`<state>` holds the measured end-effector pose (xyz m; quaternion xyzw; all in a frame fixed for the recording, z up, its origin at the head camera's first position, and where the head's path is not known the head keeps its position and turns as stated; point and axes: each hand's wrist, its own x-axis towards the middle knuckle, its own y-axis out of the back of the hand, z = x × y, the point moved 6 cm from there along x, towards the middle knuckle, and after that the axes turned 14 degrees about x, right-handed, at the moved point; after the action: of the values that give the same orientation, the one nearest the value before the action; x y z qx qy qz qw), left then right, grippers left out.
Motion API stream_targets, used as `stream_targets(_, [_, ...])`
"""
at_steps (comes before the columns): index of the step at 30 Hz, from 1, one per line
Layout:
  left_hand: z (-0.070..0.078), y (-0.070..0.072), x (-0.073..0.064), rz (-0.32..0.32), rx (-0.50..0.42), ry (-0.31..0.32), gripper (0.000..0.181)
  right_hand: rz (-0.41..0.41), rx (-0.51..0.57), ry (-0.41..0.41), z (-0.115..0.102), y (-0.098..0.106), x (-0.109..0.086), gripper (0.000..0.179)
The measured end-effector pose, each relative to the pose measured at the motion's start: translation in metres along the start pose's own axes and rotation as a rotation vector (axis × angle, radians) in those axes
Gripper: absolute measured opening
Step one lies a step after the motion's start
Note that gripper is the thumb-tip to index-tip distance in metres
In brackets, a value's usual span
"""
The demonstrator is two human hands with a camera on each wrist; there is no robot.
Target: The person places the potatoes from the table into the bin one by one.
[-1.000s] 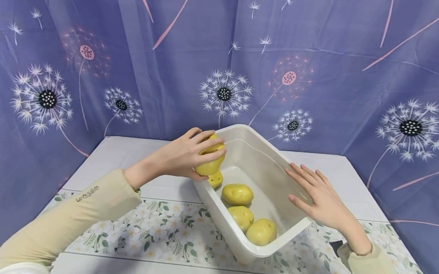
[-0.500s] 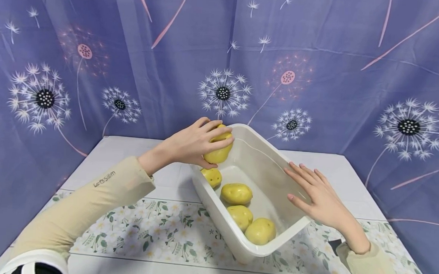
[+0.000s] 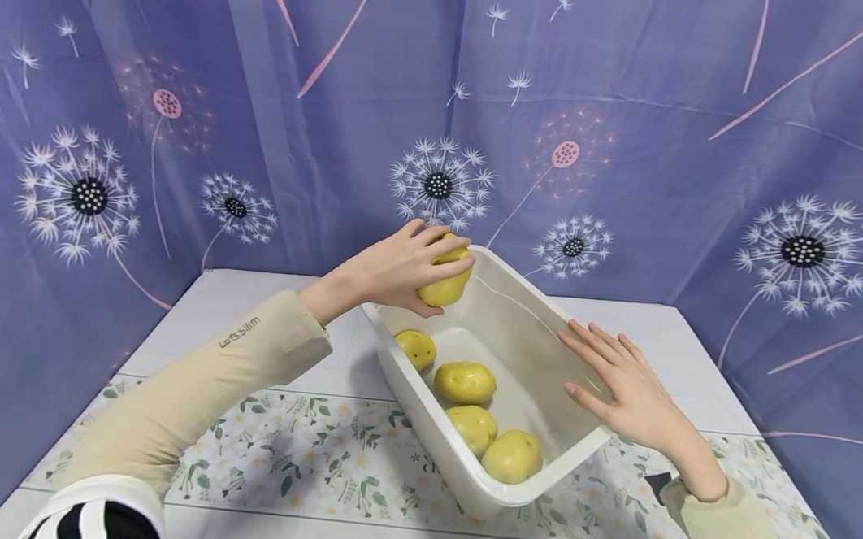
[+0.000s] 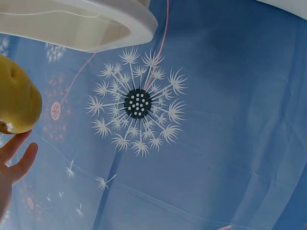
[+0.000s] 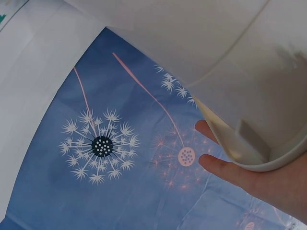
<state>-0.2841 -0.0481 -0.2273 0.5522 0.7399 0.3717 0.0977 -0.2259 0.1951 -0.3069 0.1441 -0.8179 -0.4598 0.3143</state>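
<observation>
My left hand (image 3: 409,268) grips a yellow potato (image 3: 447,280) from above, fingers curled over it, over the far left corner of a white plastic tub (image 3: 427,456). In the left wrist view the held potato (image 4: 17,98) shows at the left edge with fingertips (image 4: 24,160) against its end. My right hand (image 3: 633,394) rests at the tub's right rim with its fingers straight. The right wrist view has two of its fingers (image 5: 225,170) beside the tub's rim (image 5: 268,165). Several potatoes lie in the tub, among them a middle potato (image 3: 465,382) and a near potato (image 3: 513,456).
The tub stands cornerwise on a white table (image 3: 291,299) with a floral runner (image 3: 319,451) across it. A purple curtain (image 3: 335,159) with dandelion prints hangs behind and at both sides.
My left hand has moved right and away from me with the potato, rising from the tub's left side to above its far corner. My right hand and the other potatoes stay put.
</observation>
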Motion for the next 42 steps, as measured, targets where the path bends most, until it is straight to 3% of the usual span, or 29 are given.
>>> stream_targets(8, [-0.002, -0.008, 0.014, -0.062, -0.022, -0.005, 0.071, 0.001, 0.007, -0.002, 0.0, 0.0, -0.001, 0.059])
stream_targets(25, [-0.009, -0.017, 0.042, -0.085, -0.088, 0.027, 0.07, 0.006, 0.004, 0.0, 0.0, 0.0, -0.001, 0.059])
stream_targets(32, [-0.015, -0.024, 0.046, -0.135, -0.143, 0.063, 0.071, 0.009, 0.006, 0.006, 0.0, 0.0, -0.001, 0.059])
stream_targets(42, [-0.015, -0.035, 0.051, -0.11, -0.201, 0.082, 0.069, 0.007, 0.006, 0.005, -0.001, 0.0, -0.001, 0.059])
